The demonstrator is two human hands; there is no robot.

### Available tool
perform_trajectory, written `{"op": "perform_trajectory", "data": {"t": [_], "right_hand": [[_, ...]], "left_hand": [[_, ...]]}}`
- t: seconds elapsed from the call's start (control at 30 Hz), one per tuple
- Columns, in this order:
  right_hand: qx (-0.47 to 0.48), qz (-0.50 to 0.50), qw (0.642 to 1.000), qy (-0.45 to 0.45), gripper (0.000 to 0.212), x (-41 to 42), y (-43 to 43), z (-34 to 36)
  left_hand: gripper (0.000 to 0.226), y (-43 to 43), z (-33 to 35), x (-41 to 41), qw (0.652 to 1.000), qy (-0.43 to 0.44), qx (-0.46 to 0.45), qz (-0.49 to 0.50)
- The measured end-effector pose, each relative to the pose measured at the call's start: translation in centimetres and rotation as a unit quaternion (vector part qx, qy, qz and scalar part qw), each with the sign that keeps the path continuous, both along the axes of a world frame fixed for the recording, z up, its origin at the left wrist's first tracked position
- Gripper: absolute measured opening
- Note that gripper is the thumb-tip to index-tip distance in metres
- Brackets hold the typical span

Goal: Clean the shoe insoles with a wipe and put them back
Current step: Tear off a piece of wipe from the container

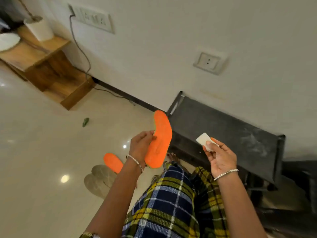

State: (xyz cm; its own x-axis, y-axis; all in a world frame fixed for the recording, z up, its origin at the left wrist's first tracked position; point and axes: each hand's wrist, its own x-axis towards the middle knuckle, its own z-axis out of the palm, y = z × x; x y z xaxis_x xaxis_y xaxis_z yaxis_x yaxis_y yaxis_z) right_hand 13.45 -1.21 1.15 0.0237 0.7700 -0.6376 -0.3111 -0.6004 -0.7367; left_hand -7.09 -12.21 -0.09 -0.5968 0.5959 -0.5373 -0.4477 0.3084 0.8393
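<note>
Head view, single frame. The left hand (pixel 141 148), centre of frame, grips an orange insole (pixel 161 141) at its mid edge, with the thumb on the near face and the fingers curled behind. The insole is in the air, roughly upright and tilted; its upper end curves toward the right and its lower end sits beside the left wrist. The right hand (pixel 221 158), right of centre, pinches a folded white wipe (pixel 204 140) between thumb and fingertips, palm toward the camera. The wipe and the held insole are apart, not touching. A second orange insole (pixel 112 162) lies flat on the glossy pale floor (pixel 42 152), lower left of the held one, partly hidden by the left forearm. Just below it lie a pair of grey shoes (pixel 100 177) side by side; they are blurred, so I cannot tell which way up they are. A thin bracelet (pixel 226 173) is on the right wrist, and another on the left. Plaid cloth (pixel 171 203) in blue, yellow and black fills the lower centre. A low black bench (pixel 223 131) stands against the white wall (pixel 154 57) across the right half. At upper left is a wooden side table (pixel 42 54) carrying a white pot (pixel 40 30). A grey cable (pixel 80 48) runs from a switch plate (pixel 94 18) down to the floor. A wall socket (pixel 210 62) is at upper right. A small green scrap (pixel 85 122) lies on the floor, left of centre.
</note>
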Motion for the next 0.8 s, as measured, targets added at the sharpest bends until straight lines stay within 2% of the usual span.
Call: {"op": "perform_trajectory", "data": {"t": [0.07, 0.17, 0.27, 0.4, 0.5, 0.63, 0.7, 0.8], "right_hand": [[0.006, -0.058, 0.998, -0.032, 0.018, 2.6, 1.4, -0.6], [0.026, -0.120, 0.982, -0.142, 0.018, 6.1, 3.3, -2.6], [0.003, -0.172, 0.965, -0.199, 0.019, 9.2, 4.6, -4.9], [-0.009, -0.227, 0.952, -0.206, 0.018, 12.4, 6.5, -7.3], [0.008, -0.259, 0.942, -0.212, 0.017, 13.5, 8.4, -8.3], [0.040, -0.273, 0.947, -0.164, 0.015, 13.6, 10.9, -8.1], [0.042, -0.280, 0.948, -0.144, 0.015, 14.0, 11.6, -8.1], [0.036, -0.298, 0.947, -0.118, 0.014, 15.1, 12.3, -8.6]], "left_hand": [[0.018, 2.9, 1.4, 2.2, 0.997, 0.044, 0.006, -0.067], [0.018, 8.0, 2.6, 4.8, 0.978, 0.137, -0.006, -0.157], [0.023, 13.3, 2.2, 7.6, 0.954, 0.178, -0.027, -0.240], [0.023, 19.7, 0.3, 12.3, 0.915, 0.214, -0.062, -0.336], [0.023, 23.3, -1.4, 15.2, 0.872, 0.238, -0.077, -0.420], [0.026, 26.5, -3.7, 15.4, 0.823, 0.278, -0.098, -0.485], [0.028, 27.8, -4.7, 14.7, 0.789, 0.326, -0.130, -0.504], [0.022, 29.4, -5.8, 13.8, 0.716, 0.409, -0.207, -0.526]]}}
